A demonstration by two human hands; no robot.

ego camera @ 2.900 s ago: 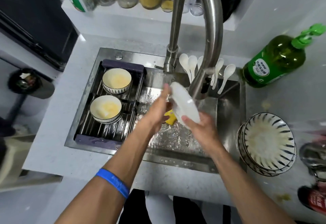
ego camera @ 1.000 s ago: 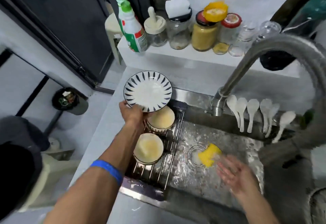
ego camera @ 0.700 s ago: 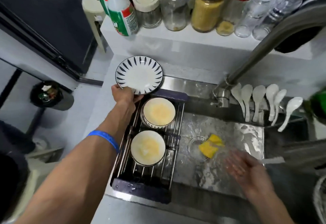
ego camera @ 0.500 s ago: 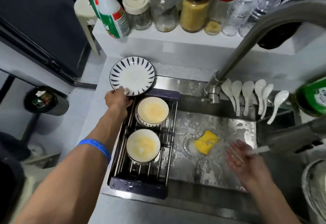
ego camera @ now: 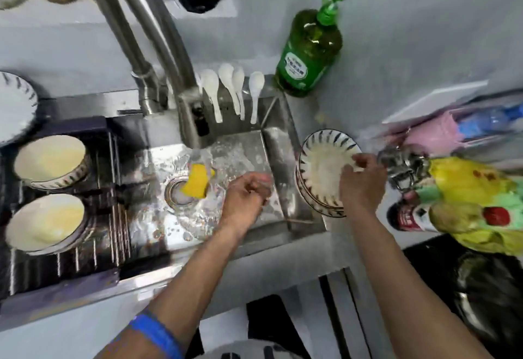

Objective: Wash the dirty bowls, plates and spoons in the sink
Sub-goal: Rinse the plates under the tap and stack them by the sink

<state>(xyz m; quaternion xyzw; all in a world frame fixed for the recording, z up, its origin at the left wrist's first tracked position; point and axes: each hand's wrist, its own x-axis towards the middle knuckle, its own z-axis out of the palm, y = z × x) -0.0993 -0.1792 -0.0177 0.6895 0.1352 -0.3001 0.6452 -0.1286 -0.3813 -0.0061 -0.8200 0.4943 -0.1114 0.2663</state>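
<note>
My right hand [ego camera: 360,180] gripping the top dirty plate [ego camera: 322,169] beside the sink [ego camera: 283,166], left hand [ego camera: 246,194] loosely curled, empty.

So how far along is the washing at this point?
Done: one patterned plate sits on the counter left of the sink. In hand: the right hand grips the top plate of the dirty stack on the right; the left hand hangs curled over the basin, near the sponge. Left: that stack, two soiled bowls on the rack, and the spoons.
</note>
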